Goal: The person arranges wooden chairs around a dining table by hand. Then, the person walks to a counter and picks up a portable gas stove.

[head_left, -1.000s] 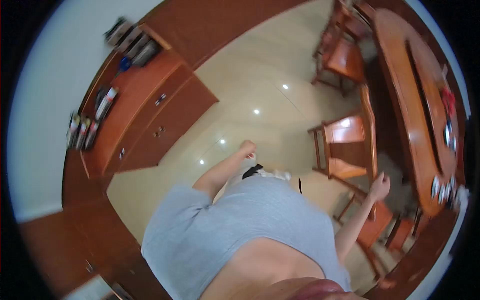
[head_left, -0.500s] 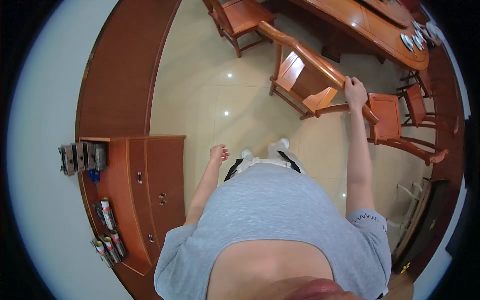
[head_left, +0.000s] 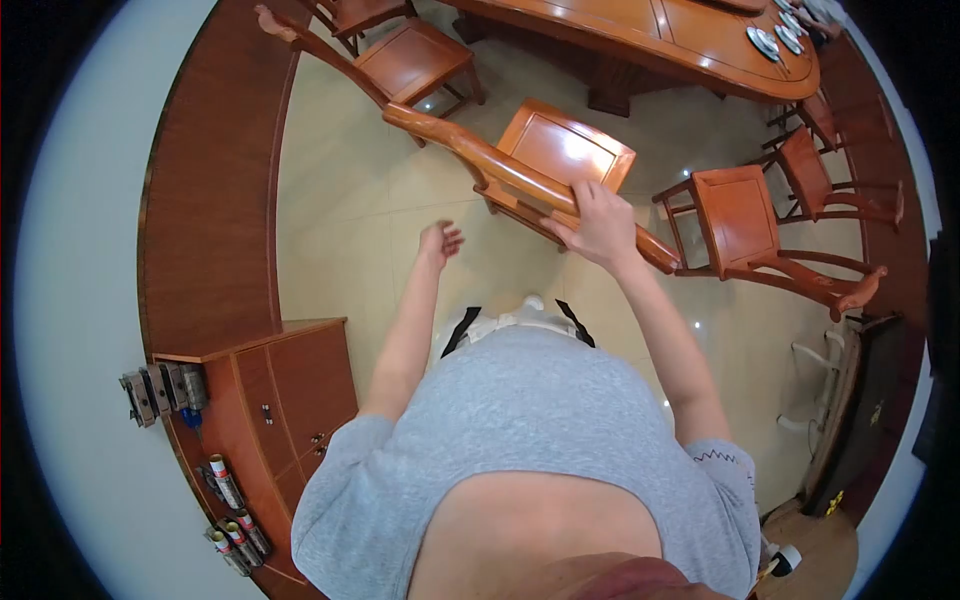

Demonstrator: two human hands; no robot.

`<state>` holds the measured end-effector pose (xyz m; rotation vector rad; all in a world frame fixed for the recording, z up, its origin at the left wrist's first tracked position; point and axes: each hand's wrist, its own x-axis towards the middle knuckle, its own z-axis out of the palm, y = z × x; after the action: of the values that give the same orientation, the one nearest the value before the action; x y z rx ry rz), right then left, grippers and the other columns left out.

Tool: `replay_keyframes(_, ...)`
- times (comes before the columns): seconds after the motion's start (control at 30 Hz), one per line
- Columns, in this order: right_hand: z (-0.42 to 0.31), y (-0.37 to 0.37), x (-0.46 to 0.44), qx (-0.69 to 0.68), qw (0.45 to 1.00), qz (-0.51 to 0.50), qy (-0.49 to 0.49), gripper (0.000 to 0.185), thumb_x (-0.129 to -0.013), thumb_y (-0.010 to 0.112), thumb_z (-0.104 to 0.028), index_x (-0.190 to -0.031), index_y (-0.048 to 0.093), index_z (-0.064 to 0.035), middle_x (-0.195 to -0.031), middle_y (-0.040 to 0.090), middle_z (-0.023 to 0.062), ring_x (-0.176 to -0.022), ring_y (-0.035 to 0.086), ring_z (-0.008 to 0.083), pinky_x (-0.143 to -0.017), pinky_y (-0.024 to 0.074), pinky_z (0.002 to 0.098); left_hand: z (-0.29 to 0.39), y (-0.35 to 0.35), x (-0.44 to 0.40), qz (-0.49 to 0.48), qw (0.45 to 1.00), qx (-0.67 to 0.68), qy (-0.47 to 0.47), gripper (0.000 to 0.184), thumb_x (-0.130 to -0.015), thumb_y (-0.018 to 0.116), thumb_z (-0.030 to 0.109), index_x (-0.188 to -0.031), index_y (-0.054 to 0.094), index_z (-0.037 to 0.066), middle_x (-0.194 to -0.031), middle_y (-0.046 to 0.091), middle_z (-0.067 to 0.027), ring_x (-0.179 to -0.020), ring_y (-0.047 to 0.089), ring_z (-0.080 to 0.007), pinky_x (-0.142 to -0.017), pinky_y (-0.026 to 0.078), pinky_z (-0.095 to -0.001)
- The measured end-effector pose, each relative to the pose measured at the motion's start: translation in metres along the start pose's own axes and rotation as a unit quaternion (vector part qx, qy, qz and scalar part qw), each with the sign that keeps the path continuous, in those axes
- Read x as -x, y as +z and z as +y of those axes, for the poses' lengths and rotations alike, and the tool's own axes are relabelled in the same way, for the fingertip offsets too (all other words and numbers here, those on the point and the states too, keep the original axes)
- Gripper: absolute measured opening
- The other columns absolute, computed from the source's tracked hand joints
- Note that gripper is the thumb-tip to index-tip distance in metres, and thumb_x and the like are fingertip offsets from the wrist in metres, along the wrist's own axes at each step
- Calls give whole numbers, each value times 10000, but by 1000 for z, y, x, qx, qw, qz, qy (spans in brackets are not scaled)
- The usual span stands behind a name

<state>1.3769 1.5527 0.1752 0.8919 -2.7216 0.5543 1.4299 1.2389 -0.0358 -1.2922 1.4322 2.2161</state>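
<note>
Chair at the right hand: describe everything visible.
The chair looks like glossy orange-brown wood, with a flat, panelled seat and a thick, rounded top rail. It appears upright, its back toward the person, its seat toward the table. Its legs are partly hidden. The right hand grips the rail near its right end.

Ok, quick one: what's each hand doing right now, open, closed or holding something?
Left hand: open, loosely curled, nothing visible in it.
Right hand: closed on the top rail of a wooden chair.
</note>
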Motion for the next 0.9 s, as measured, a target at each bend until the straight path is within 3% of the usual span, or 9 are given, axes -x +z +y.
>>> replay_keyframes(0.23,11,11,-7,-17,996,-55,62,426,-691,796,-301,-964,585,-50,-828,634,122,-763,648,304,-659,522,404,100,59,-42,10,996,87,14,298,-937,505,337,-1107,553,97,-989,654,-118,-797,657,-246,-657,522,-377)
replay_keyframes(0.37,14,1,-15,-43,997,-20,69,391,-641,784,-227,-928,592,-43,-787,616,106,-775,640,279,-689,516,391,143,70,-49,-217,947,183,151,399,-956,497,428,-1120,543,67,-1032,652,-142,-928,643,-297,-884,520,-454)
replay_keyframes(0.43,24,-4,-26,-64,995,-16,68,412,-632,788,-221,-952,608,-33,-781,631,105,-768,642,271,-693,513,388,159,65,-71,-264,927,257,-68,544,-959,512,455,-1259,457,4,-1114,612,-207,-1007,618,-349,-930,499,-489)
replay_keyframes(0.47,32,-6,-33,-58,997,0,55,422,-650,802,-280,-941,624,-30,-750,639,106,-720,647,261,-660,517,378,163,67,-78,-365,882,284,-93,563,-954,537,420,-1259,444,-45,-1142,598,-241,-1014,620,-367,-934,497,-496)
replay_keyframes(0.63,65,-40,-86,-88,992,6,90,470,-686,818,-392,-952,650,-43,-742,666,117,-660,652,287,-615,522,380,195,114,-113,-392,856,288,-176,476,-935,562,370,-1237,492,9,-1107,613,-270,-992,630,-381,-912,507,-521)
replay_keyframes(0.73,90,-55,-112,-84,992,37,91,458,-754,742,-437,-925,654,-20,-727,645,128,-636,627,298,-579,486,376,208,134,-142,-460,872,166,-19,319,-924,564,312,-1015,655,20,-1019,690,-164,-941,655,-305,-863,531,-479)
replay_keyframes(0.83,102,-59,-131,-39,987,84,131,447,-781,719,-449,-888,658,-19,-654,617,116,-578,620,276,-538,477,371,215,141,-191,-487,860,120,-96,337,-906,596,342,-1034,654,35,-974,701,-136,-865,673,-295,-816,552,-466)
replay_keyframes(0.87,99,-63,-140,-49,982,84,160,380,-797,703,-397,-829,655,-21,-629,602,119,-565,601,289,-525,453,380,216,147,-172,-432,898,46,75,315,-898,615,332,-992,659,35,-948,704,-126,-809,682,-274,-779,569,-408)
replay_keyframes(0.9,97,-63,-140,-45,980,83,173,380,-797,703,-397,-829,655,-21,-629,602,119,-565,601,289,-525,453,380,195,145,-229,-437,896,41,64,315,-898,615,332,-992,659,35,-948,704,-126,-809,682,-274,-779,569,-408)
